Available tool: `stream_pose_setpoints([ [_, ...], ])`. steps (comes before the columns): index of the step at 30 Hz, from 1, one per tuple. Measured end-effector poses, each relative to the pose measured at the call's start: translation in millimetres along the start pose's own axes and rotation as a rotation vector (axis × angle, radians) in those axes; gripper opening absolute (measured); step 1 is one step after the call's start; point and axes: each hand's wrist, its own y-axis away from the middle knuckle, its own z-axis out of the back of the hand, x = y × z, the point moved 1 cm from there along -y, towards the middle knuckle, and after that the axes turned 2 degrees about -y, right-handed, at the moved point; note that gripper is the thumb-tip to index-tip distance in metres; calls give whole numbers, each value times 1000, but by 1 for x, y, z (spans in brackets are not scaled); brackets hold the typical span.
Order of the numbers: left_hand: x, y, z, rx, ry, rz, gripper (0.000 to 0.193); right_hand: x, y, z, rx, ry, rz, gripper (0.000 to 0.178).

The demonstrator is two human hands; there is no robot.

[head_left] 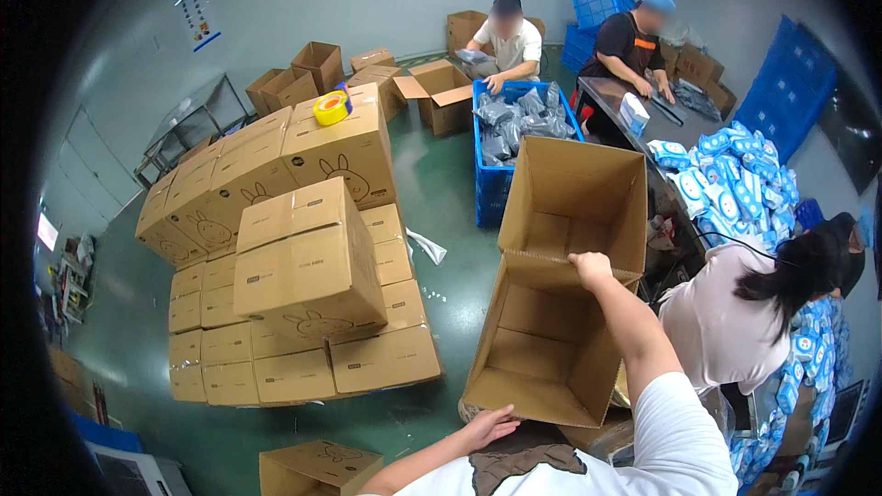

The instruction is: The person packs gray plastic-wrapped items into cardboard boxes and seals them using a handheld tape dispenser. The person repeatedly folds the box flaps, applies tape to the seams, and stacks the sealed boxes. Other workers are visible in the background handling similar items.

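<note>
An empty, open-topped cardboard box stands right in front of me, its inside showing. A second open cardboard box adjoins it on the far side. My right hand is closed over the rim where the two boxes meet, its fingers partly hidden. Low at the near left corner of the nearer box, my left hand rests with fingers stretched out along the cardboard, not wrapped round it.
Sealed cartons are stacked at left, with a yellow tape roll on top. A blue crate of grey packages stands beyond. Blue-and-white packs pile up at right. Several people work nearby, one close at my right.
</note>
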Motion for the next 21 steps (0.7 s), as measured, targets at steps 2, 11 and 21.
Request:
stream_pose_setpoints([
  [2,-4,-2,22,-98,78,3,50,1,-11,-32,36,-29,17,25],
  [11,-22,17,75,-736,135,-114,67,43,-75,-97,168,-197,112,23],
  [21,-37,-23,70,-801,-290,-104,64,64,-143,-146,200,-300,169,20],
])
